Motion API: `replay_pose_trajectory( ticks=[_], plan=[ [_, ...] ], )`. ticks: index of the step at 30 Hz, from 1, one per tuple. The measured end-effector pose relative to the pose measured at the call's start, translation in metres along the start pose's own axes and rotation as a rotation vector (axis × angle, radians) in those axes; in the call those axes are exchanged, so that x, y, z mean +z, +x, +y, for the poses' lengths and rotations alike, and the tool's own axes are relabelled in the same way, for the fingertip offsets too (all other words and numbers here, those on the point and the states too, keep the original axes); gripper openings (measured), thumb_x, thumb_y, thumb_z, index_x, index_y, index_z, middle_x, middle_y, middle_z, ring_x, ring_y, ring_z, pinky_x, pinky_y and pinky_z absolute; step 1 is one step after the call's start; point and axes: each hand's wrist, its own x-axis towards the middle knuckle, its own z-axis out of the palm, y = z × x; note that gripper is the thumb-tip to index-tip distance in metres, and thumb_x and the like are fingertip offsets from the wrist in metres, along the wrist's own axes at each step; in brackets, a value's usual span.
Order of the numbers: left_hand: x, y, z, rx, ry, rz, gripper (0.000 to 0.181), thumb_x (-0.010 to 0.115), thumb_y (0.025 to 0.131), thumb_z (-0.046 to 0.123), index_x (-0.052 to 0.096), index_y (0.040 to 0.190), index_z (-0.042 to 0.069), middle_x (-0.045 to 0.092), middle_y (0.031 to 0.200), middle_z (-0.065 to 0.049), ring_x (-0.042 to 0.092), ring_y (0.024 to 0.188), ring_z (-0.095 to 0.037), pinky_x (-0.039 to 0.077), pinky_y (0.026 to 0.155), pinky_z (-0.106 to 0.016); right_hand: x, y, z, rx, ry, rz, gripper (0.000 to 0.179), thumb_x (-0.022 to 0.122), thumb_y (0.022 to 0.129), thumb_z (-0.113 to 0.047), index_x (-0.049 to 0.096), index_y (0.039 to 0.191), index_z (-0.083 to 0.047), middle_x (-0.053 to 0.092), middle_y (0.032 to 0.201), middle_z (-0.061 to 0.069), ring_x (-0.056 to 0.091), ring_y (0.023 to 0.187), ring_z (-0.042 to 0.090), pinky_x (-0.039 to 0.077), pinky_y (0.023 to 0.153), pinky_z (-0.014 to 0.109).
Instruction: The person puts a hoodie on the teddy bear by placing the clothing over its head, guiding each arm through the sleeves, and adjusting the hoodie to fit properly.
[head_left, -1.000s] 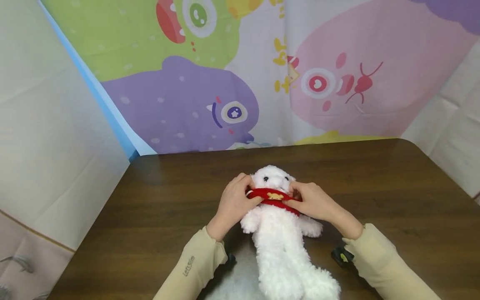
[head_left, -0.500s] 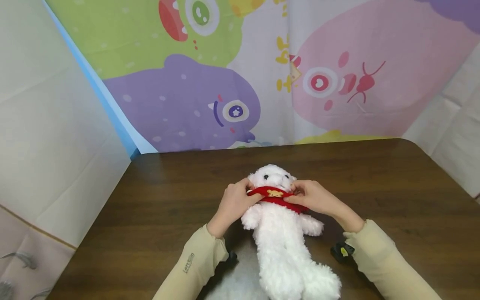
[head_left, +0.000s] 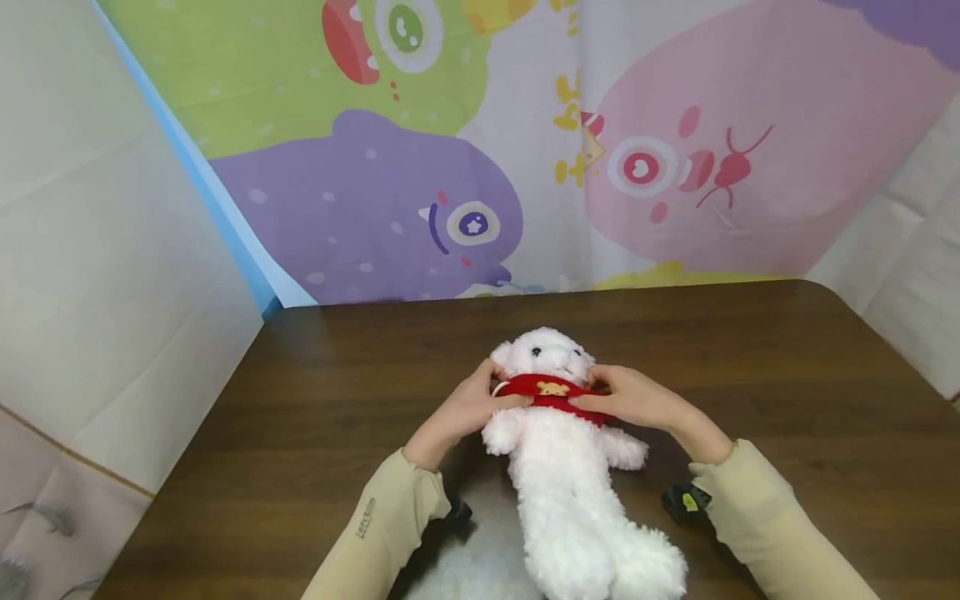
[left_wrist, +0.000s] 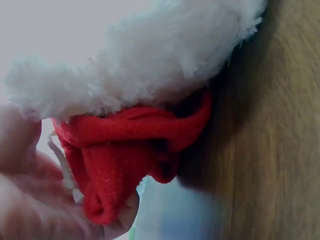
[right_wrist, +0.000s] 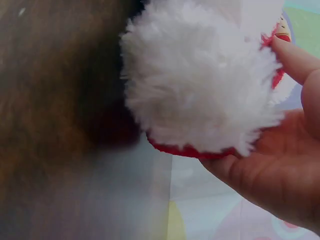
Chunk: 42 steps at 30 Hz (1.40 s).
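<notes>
A white fluffy plush toy (head_left: 562, 483) lies on its back, head toward the far side of the table. Around its neck sits a red cloth garment (head_left: 551, 389) with a small tan bear patch on the front. My left hand (head_left: 467, 410) pinches the cloth's left side, thumb on the front and fingers behind. In the left wrist view the red fabric (left_wrist: 120, 155) hangs in folds beside a white cord (left_wrist: 62, 160). On the other side my right hand (head_left: 641, 402) grips the cloth with its thumb in front. The toy's fluffy arm (right_wrist: 195, 80) covers much of that side in the right wrist view.
The toy lies on a dark brown wooden table (head_left: 337, 400). A greyish patch (head_left: 480, 550) shows on the tabletop beside its legs. Behind the far edge hangs a cartoon-printed curtain (head_left: 420, 217), with pale sheets (head_left: 112, 250) at the sides.
My left hand has turned and shifted slightly down, uncovering the toy's ear on that side. The red cloth lies a little straighter across the neck. My right hand still holds its side.
</notes>
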Motion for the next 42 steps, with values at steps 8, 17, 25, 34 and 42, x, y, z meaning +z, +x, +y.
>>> replay_pose_trajectory(
  ticks=[8, 17, 25, 34, 42],
  plan=[
    [0.003, 0.000, -0.002, 0.032, -0.180, 0.016, 0.041, 0.068, 0.079, 0.021, 0.036, 0.102, 0.010, 0.048, 0.118, -0.011, 0.046, 0.109, -0.025, 0.046, 0.084, -0.033, 0.001, 0.000, 0.001, -0.008, 0.069, 0.017, 0.033, 0.059, 0.086, -0.033, 0.046, 0.097, -0.005, 0.052, 0.088, 0.008, 0.047, 0.075, 0.017, 0.041, 0.062, 0.028],
    [0.008, -0.001, -0.002, 0.161, -0.113, 0.083, 0.036, 0.061, 0.085, 0.019, 0.031, 0.102, 0.009, 0.049, 0.116, -0.016, 0.055, 0.095, -0.025, 0.050, 0.077, -0.031, 0.008, 0.000, -0.007, -0.096, 0.165, 0.206, 0.020, 0.060, 0.087, -0.017, 0.043, 0.091, -0.007, 0.053, 0.085, 0.009, 0.047, 0.072, 0.018, 0.043, 0.059, 0.024],
    [0.003, -0.009, 0.010, 0.152, -0.155, 0.035, 0.034, 0.055, 0.089, 0.016, 0.026, 0.104, 0.006, 0.047, 0.118, -0.021, 0.059, 0.088, -0.026, 0.050, 0.079, -0.033, 0.011, 0.001, -0.012, -0.100, 0.139, 0.275, 0.020, 0.062, 0.086, -0.017, 0.044, 0.090, -0.007, 0.053, 0.084, 0.008, 0.047, 0.071, 0.019, 0.044, 0.056, 0.023],
    [-0.001, 0.003, -0.001, 0.045, -0.159, 0.026, 0.038, 0.060, 0.085, 0.021, 0.031, 0.107, 0.010, 0.045, 0.122, -0.015, 0.053, 0.097, -0.025, 0.050, 0.080, -0.031, 0.011, 0.004, -0.014, -0.035, 0.051, 0.320, 0.021, 0.061, 0.086, -0.024, 0.049, 0.094, -0.010, 0.052, 0.084, 0.007, 0.045, 0.070, 0.018, 0.043, 0.059, 0.026],
    [-0.013, 0.002, 0.002, 0.040, 0.041, 0.157, 0.033, 0.070, 0.076, 0.025, 0.053, 0.100, 0.011, 0.059, 0.097, -0.006, 0.051, 0.085, -0.019, 0.048, 0.071, -0.028, 0.014, 0.003, -0.014, -0.015, 0.037, 0.272, 0.023, 0.052, 0.091, -0.022, 0.045, 0.104, -0.005, 0.054, 0.100, 0.012, 0.049, 0.084, 0.022, 0.046, 0.069, 0.030]
  ],
)
